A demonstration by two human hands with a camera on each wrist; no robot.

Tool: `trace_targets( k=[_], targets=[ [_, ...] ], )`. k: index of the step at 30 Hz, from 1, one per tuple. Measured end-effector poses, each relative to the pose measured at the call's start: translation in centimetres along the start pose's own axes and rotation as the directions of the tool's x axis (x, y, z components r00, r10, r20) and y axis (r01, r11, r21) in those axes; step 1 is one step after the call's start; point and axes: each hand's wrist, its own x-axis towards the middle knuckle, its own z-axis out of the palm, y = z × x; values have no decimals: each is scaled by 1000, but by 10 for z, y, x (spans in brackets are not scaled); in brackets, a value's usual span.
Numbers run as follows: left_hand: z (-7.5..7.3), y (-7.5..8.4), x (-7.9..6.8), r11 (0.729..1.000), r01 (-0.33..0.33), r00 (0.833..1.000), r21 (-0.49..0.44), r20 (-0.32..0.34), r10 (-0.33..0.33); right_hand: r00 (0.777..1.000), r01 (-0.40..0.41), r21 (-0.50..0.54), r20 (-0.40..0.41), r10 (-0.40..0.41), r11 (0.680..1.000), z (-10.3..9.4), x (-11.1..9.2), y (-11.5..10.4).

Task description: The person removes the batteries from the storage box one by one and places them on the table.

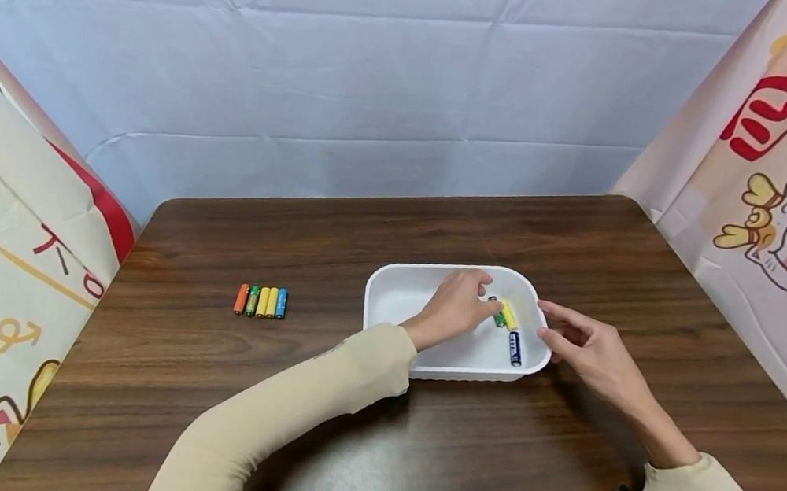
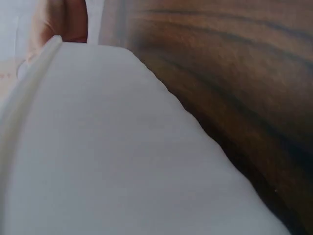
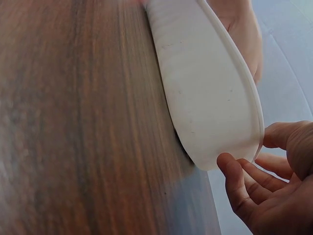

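A white tray (image 1: 390, 285) sits on the wooden table. Two batteries, one green and black (image 1: 500, 316) and one yellow (image 1: 509, 315), lie side by side at its right end, with a dark blue battery (image 1: 515, 349) nearer its front. Reaching over the front rim, my left hand (image 1: 455, 303) has thumb and index finger spread beside the green and black battery. Nothing shows held between them. My right hand (image 1: 592, 355) holds the tray's right end by the rim, and in the right wrist view its fingertips touch the outer wall (image 3: 210, 98).
To the left of the tray stands a row of batteries: orange (image 1: 241, 299), green (image 1: 253, 301), two yellow ones (image 1: 266, 302) and blue (image 1: 281, 303). A pale cloth (image 1: 380, 86) hangs behind the table (image 1: 322, 246). Printed sheets (image 1: 780, 219) hang at the sides.
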Motion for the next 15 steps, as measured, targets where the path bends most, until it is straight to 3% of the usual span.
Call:
trace_targets(
  k=[15],
  targets=[
    [17, -3, 14, 997, 21, 998, 77, 51, -25, 1000, 8, 4, 3, -8, 1000, 0, 0, 0]
  ],
)
